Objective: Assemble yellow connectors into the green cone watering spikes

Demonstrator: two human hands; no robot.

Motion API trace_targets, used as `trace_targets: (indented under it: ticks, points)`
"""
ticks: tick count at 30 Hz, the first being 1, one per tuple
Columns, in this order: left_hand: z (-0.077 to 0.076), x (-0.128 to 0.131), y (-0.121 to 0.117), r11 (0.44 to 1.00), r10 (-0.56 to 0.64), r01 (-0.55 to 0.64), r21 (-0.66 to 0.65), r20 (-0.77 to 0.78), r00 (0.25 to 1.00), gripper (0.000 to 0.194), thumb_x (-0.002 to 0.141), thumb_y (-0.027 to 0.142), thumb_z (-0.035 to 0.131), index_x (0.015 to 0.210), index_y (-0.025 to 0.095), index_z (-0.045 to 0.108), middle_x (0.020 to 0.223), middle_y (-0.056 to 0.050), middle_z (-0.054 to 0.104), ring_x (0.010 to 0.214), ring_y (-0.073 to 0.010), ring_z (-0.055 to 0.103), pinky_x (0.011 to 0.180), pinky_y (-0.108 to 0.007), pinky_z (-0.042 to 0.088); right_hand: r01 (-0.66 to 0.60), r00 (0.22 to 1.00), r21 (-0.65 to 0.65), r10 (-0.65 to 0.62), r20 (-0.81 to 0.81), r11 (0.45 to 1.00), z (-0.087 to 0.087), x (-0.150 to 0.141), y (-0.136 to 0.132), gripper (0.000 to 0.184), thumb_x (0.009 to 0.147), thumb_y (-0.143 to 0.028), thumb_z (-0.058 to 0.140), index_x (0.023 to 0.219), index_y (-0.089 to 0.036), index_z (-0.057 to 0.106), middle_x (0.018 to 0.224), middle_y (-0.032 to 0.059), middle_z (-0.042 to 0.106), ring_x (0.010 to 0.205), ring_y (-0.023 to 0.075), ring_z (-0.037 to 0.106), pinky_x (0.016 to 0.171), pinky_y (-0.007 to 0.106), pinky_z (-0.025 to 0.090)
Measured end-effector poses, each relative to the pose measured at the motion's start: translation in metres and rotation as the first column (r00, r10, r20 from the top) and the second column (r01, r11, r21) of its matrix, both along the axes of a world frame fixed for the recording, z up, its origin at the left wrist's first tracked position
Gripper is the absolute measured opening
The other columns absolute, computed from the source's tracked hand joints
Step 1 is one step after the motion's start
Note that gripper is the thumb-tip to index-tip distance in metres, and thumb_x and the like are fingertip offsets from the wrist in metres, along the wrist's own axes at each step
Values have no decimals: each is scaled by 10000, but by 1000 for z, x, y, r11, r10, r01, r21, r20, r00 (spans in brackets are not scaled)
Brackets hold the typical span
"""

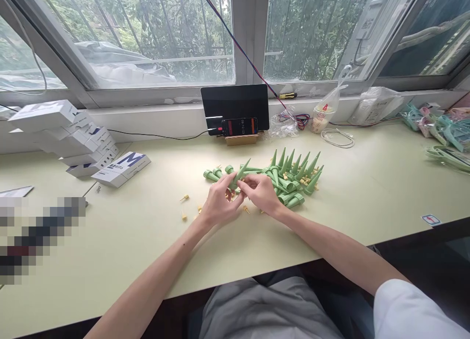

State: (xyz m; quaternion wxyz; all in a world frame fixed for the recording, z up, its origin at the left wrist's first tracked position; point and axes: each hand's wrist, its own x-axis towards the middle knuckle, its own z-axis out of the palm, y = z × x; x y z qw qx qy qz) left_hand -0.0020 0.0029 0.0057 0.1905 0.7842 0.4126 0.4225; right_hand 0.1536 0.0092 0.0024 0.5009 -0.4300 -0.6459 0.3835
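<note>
My left hand (222,198) is closed around a green plastic cone-shaped spike (241,170), its tip pointing up and to the right. My right hand (261,191) meets it there, fingertips pinched at the side of that spike; whether they hold a small part is hidden. To the right lies a pile of similar green spikes (293,198), several standing point up and others on their sides. A few more spikes (210,175) lie behind my left hand. Small yellow pegs (184,216) are scattered around my hands, and more yellow pegs sit among the pile.
A phone (240,127) showing a timer leans on a black tablet (235,101) by the window. White boxes (73,133) are stacked at the left. A bagged drink cup (322,115), a white cable (337,138) and bundled coloured straps (440,124) lie at the right.
</note>
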Motion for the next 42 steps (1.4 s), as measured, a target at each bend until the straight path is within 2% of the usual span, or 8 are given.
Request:
trace_targets:
  ticks: [3, 6, 9, 12, 15, 21, 38, 42]
  points:
    - [1, -2, 1, 995, -24, 31, -92, 81, 996, 450, 808, 228, 619, 1252, 166, 585, 1004, -67, 706, 734, -136, 668, 664, -275, 606, 45, 999, 50, -46, 11, 998, 0, 0, -1, 275, 863, -379, 627, 679, -175, 621, 621, 23, 640, 566, 150, 583, 550, 263, 442]
    - [1, -3, 3, 975, 0, 45, -217, 201, 980, 365, 874, 306, 558, 1203, 158, 609, 932, -63, 714, 730, -159, 693, 572, -263, 597, 81, 996, 106, -85, 36, 991, 0, 0, -1, 235, 873, -367, 625, 740, -175, 652, 650, 30, 660, 566, 149, 586, 556, 262, 450]
    - [0, -3, 4, 951, 41, 49, -305, 282, 958, 326, 950, 405, 472, 1100, 169, 639, 778, -34, 681, 602, -140, 661, 438, -226, 521, 96, 992, 165, -108, 64, 982, 0, -1, -3, 228, 887, -371, 614, 778, -178, 669, 682, 37, 673, 572, 148, 588, 571, 265, 465]
    - [1, -2, 3, 939, 75, 35, -342, 302, 950, 327, 948, 474, 508, 958, 174, 637, 601, 9, 592, 478, -112, 584, 387, -208, 454, 87, 990, 214, -109, 93, 973, 0, -2, -5, 235, 903, -375, 597, 797, -179, 673, 734, 47, 686, 598, 149, 591, 604, 272, 478]
    - [1, 0, 3, 925, 73, 63, -376, 337, 939, 351, 935, 502, 535, 813, 176, 581, 593, 14, 549, 456, -95, 551, 375, -201, 430, 66, 990, 240, -94, 109, 969, -1, -3, -7, 215, 910, -365, 598, 826, -179, 667, 748, 46, 682, 622, 150, 597, 629, 276, 490]
    - [-2, 3, 3, 897, -2, 208, -391, 466, 885, 407, 923, 523, 545, 709, 184, 481, 646, 28, 460, 534, -91, 528, 466, -244, 543, 13, 992, 316, -52, 115, 949, -3, -4, -9, 153, 890, -334, 649, 873, -182, 645, 745, 27, 674, 634, 139, 602, 630, 270, 511]
    - [-4, 2, 4, 897, 20, 180, -403, 444, 896, 424, 926, 549, 518, 708, 188, 484, 644, 20, 476, 536, -104, 525, 499, -252, 525, -14, 994, 369, -27, 108, 929, -5, -6, -9, 133, 888, -300, 664, 854, -182, 613, 679, -3, 651, 577, 120, 600, 593, 249, 507]
    - [-2, 2, 3, 918, 31, 138, -372, 414, 910, 438, 935, 539, 508, 679, 187, 454, 619, 28, 449, 528, -93, 498, 501, -228, 483, -24, 994, 373, -18, 109, 928, -6, -6, -9, 122, 892, -289, 652, 866, -176, 612, 685, 1, 641, 583, 120, 580, 587, 245, 492]
